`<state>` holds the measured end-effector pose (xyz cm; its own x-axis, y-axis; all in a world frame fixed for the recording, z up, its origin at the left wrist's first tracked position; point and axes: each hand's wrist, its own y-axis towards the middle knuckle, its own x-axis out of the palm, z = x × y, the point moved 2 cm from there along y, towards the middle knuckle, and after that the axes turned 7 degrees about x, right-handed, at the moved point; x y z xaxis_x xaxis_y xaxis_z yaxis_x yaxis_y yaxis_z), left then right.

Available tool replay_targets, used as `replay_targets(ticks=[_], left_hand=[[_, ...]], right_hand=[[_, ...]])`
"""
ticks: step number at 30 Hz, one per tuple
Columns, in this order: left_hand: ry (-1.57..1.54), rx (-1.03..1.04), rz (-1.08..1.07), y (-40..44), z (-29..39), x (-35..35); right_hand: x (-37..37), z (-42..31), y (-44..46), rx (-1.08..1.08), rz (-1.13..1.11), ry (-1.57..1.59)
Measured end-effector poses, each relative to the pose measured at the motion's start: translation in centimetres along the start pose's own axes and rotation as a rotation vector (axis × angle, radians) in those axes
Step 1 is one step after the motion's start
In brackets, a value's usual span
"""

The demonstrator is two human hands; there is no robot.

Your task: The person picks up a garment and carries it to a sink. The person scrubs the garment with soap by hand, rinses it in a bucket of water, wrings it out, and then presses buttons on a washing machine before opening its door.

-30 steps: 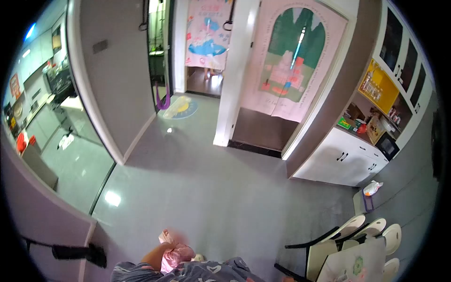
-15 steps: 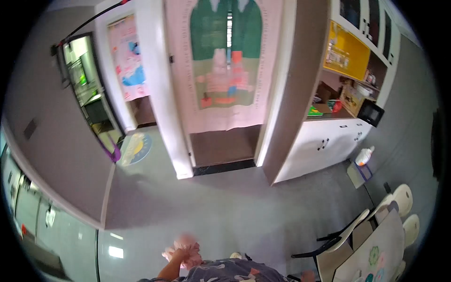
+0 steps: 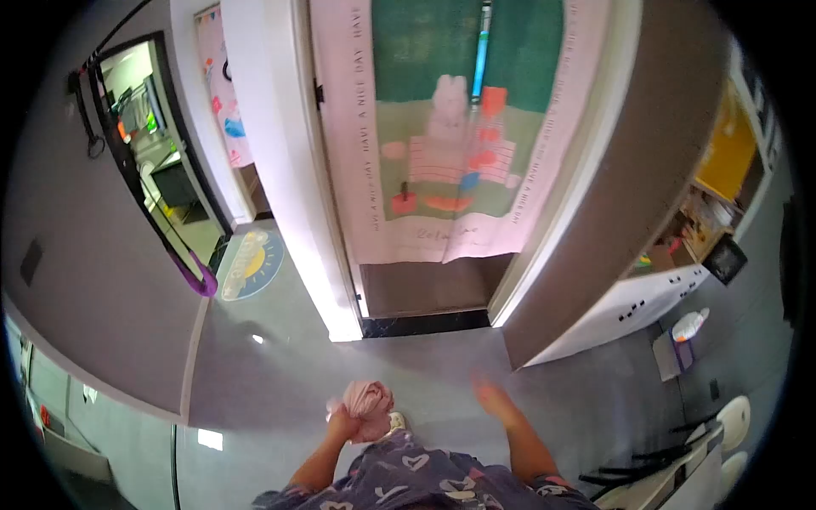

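Observation:
Bunched pink cloth (image 3: 371,406) is gripped in my left hand (image 3: 342,423), low in front of my body. Its folds hang over the fingers, and the cloth's exact kind cannot be made out. My right hand (image 3: 493,398) is out ahead on the other side, over the floor. Motion smears its fingers, and no object shows in it. Ahead of both hands, a pink door curtain (image 3: 340,170) with a rabbit picture hangs in a doorway.
A white door frame (image 3: 272,170) and a brown cabinet side (image 3: 595,229) flank the doorway. A purple strap (image 3: 201,282) hangs at left beside a sun-patterned mat (image 3: 253,265). A white chair (image 3: 734,422) and table stand at lower right, near a small bin (image 3: 674,355).
The doorway and curtain appear nearer. My right hand has come up into view from the lower edge. My left hand still holds the pink cloth, now slightly further right and higher.

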<state>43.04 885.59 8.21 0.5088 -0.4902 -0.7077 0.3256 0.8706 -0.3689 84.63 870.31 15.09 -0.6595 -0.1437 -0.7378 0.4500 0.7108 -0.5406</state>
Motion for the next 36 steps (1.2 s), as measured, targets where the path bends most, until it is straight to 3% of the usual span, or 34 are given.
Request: replay_targets(ticks=[1, 4, 5, 7, 8, 11, 12, 14, 17, 18, 20, 21, 24, 26, 27, 28, 29, 30, 33, 34, 35, 36], left_hand=[[-0.016, -0.028, 0.006, 1.5, 0.0, -0.6], [0.039, -0.015, -0.016, 8.6, 3.7, -4.5], [0.036, -0.012, -0.004, 10.7, 5.0, -5.6], [-0.059, 0.227, 0.040, 13.6, 7.1, -7.2], [0.024, 0.092, -0.014, 16.4, 6.8, -6.3], [0.047, 0.230, -0.072, 19.3, 13.6, -9.1], [0.076, 0.260, -0.135, 19.9, 16.4, -9.9], [-0.013, 0.375, -0.098, 23.0, 21.0, -9.6], [0.035, 0.539, -0.114, 29.1, 28.3, -9.2], [-0.148, 0.703, -0.111, 30.1, 32.0, -10.7], [-0.170, 0.752, -0.084, 34.0, 38.6, -11.1], [-0.194, 0.800, -0.083, 35.6, 41.9, -11.3], [-0.290, 0.668, -0.076, 38.0, 52.0, -15.3], [-0.429, 0.825, -0.054, 45.2, 54.5, -13.6], [-0.332, 0.949, 0.238, 46.9, 56.3, -15.2], [-0.213, 0.782, 0.298, 50.6, 55.9, -14.9], [-0.289, 0.879, 0.538, 52.8, 56.7, -16.5], [-0.538, 0.869, 0.562, 55.0, 57.0, -17.8], [-0.860, 0.388, 0.478, 55.7, 56.4, -22.6], [-0.727, 0.392, 0.630, 56.6, 56.7, -25.5], [-0.824, 0.489, 0.672, 62.1, 52.1, -26.1], [-0.615, 0.595, 0.912, 61.7, 54.0, -28.7]], right_hand=[[0.2, 0.8, 1.1, 0.003, -0.033, 0.066], [1.8, 7.2, 7.7, 0.069, -0.201, -0.325], [2.1, 9.1, 9.5, 0.059, -0.192, -0.328], [2.6, 12.2, 11.5, 0.140, 0.003, 0.119], [1.9, 12.6, 12.4, 0.170, 0.008, 0.164], [-1.4, 10.8, 15.4, 0.266, -0.063, 0.466], [-1.7, 11.0, 17.4, 0.246, -0.107, 0.436], [-3.6, 11.1, 24.2, 0.049, 0.132, 0.542], [-15.6, -3.5, 24.1, 0.142, 0.050, 0.814], [-18.5, -5.6, 25.3, 0.058, 0.049, 0.822], [-24.5, -9.6, 27.8, -0.171, 0.048, 0.858], [-27.6, -11.5, 28.9, -0.185, 0.039, 0.837], [-37.6, -16.6, 32.6, -0.416, 0.144, 0.758], [-43.9, -19.8, 35.0, -0.559, 0.227, 0.772], [-47.1, -22.2, 35.6, -0.664, 0.283, 0.820], [-50.7, -25.8, 34.5, -0.624, 0.255, 0.842], [-52.5, -25.8, 37.9, -0.707, 0.309, 0.899], [-53.8, -24.8, 41.1, -0.776, 0.367, 0.948], [-58.7, -24.3, 44.5, -0.618, 0.394, 1.081], [-60.0, -23.6, 47.2, -0.677, 0.441, 1.180], [-61.5, -23.5, 49.5, -0.756, 0.479, 1.283], [-62.6, -23.2, 51.0, -0.702, 0.572, 1.326]])
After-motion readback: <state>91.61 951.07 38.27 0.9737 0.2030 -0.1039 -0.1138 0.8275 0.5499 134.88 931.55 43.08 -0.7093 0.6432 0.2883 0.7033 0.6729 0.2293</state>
